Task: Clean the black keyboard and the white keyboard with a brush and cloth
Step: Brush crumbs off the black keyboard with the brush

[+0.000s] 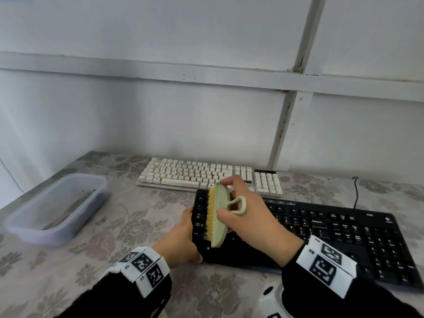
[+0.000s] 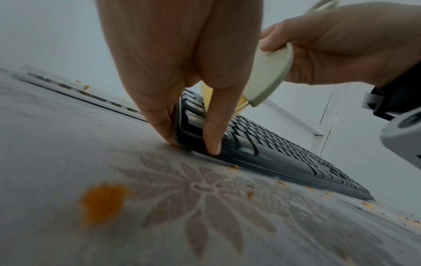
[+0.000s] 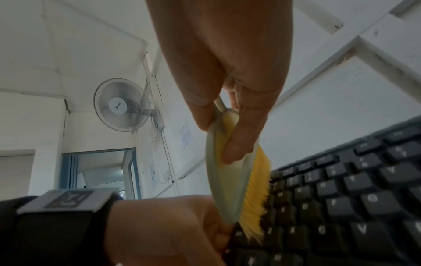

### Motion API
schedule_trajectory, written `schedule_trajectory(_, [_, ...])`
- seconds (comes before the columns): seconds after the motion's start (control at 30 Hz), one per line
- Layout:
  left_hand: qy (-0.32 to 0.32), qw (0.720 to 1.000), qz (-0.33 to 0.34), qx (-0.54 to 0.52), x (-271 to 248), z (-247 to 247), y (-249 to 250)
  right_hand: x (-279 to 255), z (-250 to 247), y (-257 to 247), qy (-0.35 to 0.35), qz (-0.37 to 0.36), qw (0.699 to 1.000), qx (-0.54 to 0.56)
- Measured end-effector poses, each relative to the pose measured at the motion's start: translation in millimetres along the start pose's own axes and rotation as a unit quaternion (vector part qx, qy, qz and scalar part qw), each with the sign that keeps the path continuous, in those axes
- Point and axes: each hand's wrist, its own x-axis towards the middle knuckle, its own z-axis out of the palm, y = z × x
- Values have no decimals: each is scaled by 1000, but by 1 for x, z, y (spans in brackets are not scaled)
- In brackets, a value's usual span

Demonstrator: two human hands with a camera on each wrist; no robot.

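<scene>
Black kbd [image 1: 332,230], white kbd [image 1: 183,174], green/yellow brush [image 1: 218,216], floral cloth [image 1: 114,226].

We face a white panelled wall [image 1: 160,106] crossed by painted battens [image 1: 206,75]. Below the wall stands our table, spread with a floral cloth [image 1: 114,226]. High on the wall a white fan [image 3: 123,105] is mounted; below it stands a blue-framed doorway [image 3: 100,172].

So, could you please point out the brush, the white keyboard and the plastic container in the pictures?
brush [image 1: 220,216], head view, on its pale green back.
white keyboard [image 1: 183,174], head view, on the middle key rows.
plastic container [image 1: 29,232], head view, on its near rim.
</scene>
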Motion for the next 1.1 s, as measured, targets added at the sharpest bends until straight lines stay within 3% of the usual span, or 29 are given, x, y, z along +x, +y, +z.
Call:
schedule_trajectory(0.33, [16, 1000, 0, 4, 1, 2, -5, -10, -14, -6, -181, 76, 980, -16])
schedule_trajectory(0.63, [-5, 1000, -14, 2, -2, -1, 0, 6, -77, -17, 28, 34, 997, 70])
schedule_trajectory(0.8, [-7, 1000, -10, -1, -3, -1, 1, 12, -77, -14, 52, 64, 988, 133])
schedule_trajectory(0.93, [-9, 1000, -9, 0, -3, -1, 0, 16, -64, -14, 106, 23, 984, 144])
schedule_trajectory(1.1, [-16, 1000, -11, -11, -3, -2, 0, 21, -40, -5, 145, 23, 988, 43])
